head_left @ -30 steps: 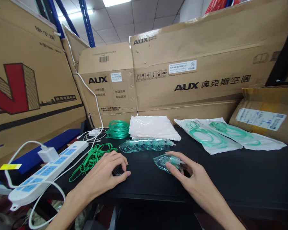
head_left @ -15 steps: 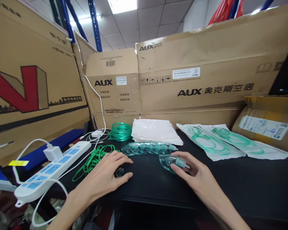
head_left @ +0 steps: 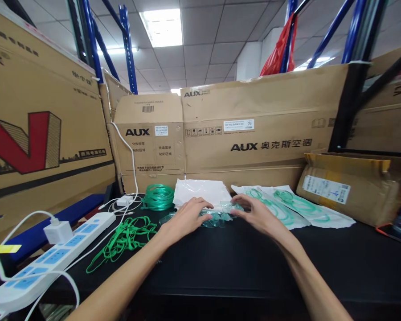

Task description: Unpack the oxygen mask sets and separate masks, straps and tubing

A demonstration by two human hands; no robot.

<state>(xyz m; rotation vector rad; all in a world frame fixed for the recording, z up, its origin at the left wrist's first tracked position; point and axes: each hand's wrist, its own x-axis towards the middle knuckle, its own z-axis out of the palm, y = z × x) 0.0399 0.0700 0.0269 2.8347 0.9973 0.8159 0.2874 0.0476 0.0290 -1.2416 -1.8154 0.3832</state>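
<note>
My right hand (head_left: 254, 213) pinches a clear green plastic mask (head_left: 227, 207) at the right end of a row of similar masks (head_left: 217, 219). My left hand (head_left: 190, 217) lies over the left part of the row, thumb and fingers bent towards it; whether it grips one is hidden. Behind the hands rests a stack of white bags (head_left: 200, 191). A coil of green tubing (head_left: 158, 197) stands left of the stack, and a tangle of green elastic cord (head_left: 125, 238) lies nearer the front.
Two bagged mask sets (head_left: 302, 207) lie at the right beside a taped carton (head_left: 341, 187). At the left is a white power strip (head_left: 56, 256) with cables. Large cardboard panels (head_left: 263, 129) stand behind the black table (head_left: 220, 267).
Both hands have moved forward to the row; the right has brought its mask there. The small dark clear pieces by my left hand are out of sight. The view has tilted up.
</note>
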